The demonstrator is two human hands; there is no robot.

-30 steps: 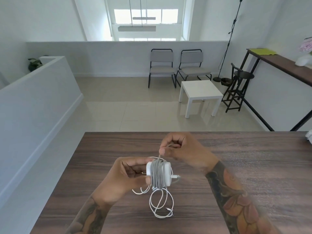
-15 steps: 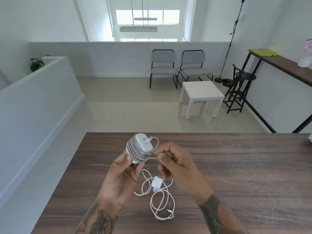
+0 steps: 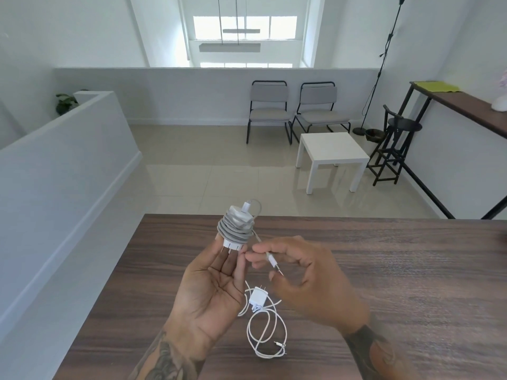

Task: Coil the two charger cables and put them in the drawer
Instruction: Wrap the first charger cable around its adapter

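Dark wood table [image 3: 384, 270] fronts a tiled room with two chairs [image 3: 296, 111].

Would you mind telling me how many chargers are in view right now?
2. One charger, wrapped in grey cable, is held up by the left hand; the right hand pinches its plug end. The other charger lies on the table with its white cable loose.
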